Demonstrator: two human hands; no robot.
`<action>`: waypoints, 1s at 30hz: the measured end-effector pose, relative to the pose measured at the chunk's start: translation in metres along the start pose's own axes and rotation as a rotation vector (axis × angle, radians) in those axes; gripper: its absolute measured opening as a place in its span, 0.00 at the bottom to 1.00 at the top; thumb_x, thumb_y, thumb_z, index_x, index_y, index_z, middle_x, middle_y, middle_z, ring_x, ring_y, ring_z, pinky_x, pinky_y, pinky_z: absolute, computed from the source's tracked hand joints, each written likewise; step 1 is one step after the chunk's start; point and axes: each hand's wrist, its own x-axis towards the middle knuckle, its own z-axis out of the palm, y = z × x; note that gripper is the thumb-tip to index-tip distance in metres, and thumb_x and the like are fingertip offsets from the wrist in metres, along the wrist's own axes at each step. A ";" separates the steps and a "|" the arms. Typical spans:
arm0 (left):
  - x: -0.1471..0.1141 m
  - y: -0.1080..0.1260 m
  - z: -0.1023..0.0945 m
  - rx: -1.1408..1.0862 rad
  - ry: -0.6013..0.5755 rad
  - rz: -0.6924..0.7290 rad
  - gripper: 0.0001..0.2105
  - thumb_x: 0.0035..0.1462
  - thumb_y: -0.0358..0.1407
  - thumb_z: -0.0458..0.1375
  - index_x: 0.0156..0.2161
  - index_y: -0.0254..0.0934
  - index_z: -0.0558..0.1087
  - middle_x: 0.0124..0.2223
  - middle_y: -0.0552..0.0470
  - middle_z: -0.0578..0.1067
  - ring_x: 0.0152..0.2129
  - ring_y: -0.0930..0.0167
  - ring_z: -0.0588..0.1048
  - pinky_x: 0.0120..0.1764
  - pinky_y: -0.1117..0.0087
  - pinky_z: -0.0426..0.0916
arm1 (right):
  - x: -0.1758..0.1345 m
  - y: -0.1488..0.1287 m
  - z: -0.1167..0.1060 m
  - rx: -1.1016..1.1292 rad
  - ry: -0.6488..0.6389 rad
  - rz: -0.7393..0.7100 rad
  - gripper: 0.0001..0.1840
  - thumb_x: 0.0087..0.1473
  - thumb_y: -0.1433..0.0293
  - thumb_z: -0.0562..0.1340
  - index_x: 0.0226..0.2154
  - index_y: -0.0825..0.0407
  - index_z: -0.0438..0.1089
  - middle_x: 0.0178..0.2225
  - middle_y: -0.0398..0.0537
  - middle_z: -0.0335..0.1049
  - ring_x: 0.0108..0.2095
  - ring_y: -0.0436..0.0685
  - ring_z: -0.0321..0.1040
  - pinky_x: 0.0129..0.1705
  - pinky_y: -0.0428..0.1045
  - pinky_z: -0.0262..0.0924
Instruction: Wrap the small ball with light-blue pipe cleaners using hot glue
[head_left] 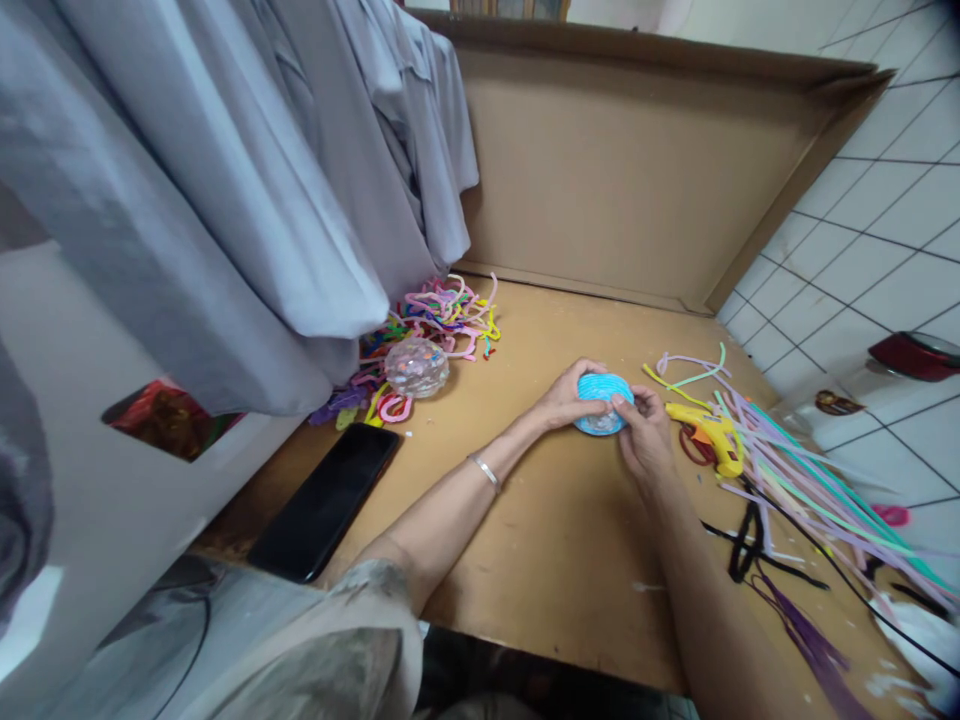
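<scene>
Between my two hands is a small round object wound with blue pipe cleaner (pixel 602 388), with a clear, shiny patch showing on its near side. My left hand (pixel 568 396) grips it from the left, thumb laid across the front. From the right, my right hand (pixel 646 428) pinches its edge between thumb and fingers. Just right of that hand lies a yellow glue gun (pixel 709 437). A clear round ball with coloured specks (pixel 417 367) rests on the table to the left.
Loose pipe cleaners (pixel 810 485) spread along the right side, with a purple tassel (pixel 806 625) and black cord nearby. A tangled pile of coloured pipe cleaners (pixel 442 310) sits at back left. A black phone (pixel 326 500) lies front left. Cardboard (pixel 600 180) stands behind; grey cloth (pixel 322 180) hangs left.
</scene>
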 end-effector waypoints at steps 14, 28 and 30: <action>0.001 -0.003 -0.008 -0.107 -0.037 -0.080 0.26 0.41 0.39 0.65 0.48 0.37 0.68 0.56 0.45 0.71 0.56 0.58 0.66 0.59 0.60 0.58 | -0.003 -0.013 -0.002 0.066 -0.083 0.079 0.21 0.32 0.69 0.68 0.34 0.47 0.66 0.31 0.39 0.66 0.34 0.53 0.63 0.36 0.49 0.58; 0.000 -0.002 0.001 0.061 -0.002 -0.010 0.30 0.38 0.35 0.67 0.50 0.35 0.66 0.56 0.42 0.70 0.54 0.60 0.68 0.58 0.61 0.61 | -0.001 -0.008 -0.003 -0.103 -0.049 -0.009 0.26 0.32 0.67 0.70 0.37 0.49 0.64 0.34 0.40 0.66 0.35 0.53 0.63 0.37 0.48 0.59; -0.001 -0.002 0.002 0.054 -0.007 -0.001 0.30 0.39 0.36 0.66 0.50 0.35 0.65 0.57 0.42 0.69 0.55 0.59 0.68 0.58 0.59 0.61 | -0.002 -0.008 -0.003 -0.102 -0.065 0.003 0.26 0.32 0.66 0.71 0.37 0.48 0.64 0.34 0.40 0.66 0.36 0.53 0.64 0.37 0.48 0.59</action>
